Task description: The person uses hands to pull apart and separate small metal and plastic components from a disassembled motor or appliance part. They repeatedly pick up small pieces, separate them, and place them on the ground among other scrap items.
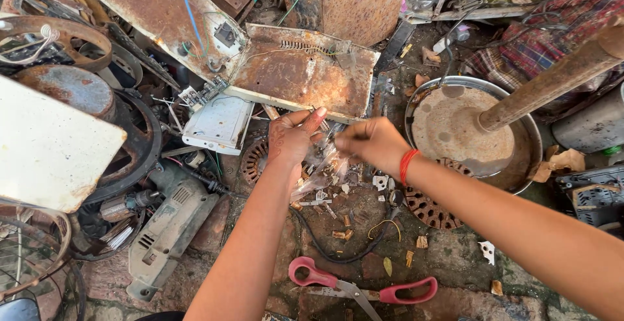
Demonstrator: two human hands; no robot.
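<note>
Your left hand [292,137] and right hand [372,142] both pinch clear plastic bag [323,168]. Thin film may tear, spilling small bits among rusty scrap; scissors [363,288] lie near your forearms.

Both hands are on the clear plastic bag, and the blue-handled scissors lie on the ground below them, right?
Not quite: the scissors have red handles, not blue. The head view shows them on the ground below the left hand and right hand, both on the clear plastic bag.
</note>
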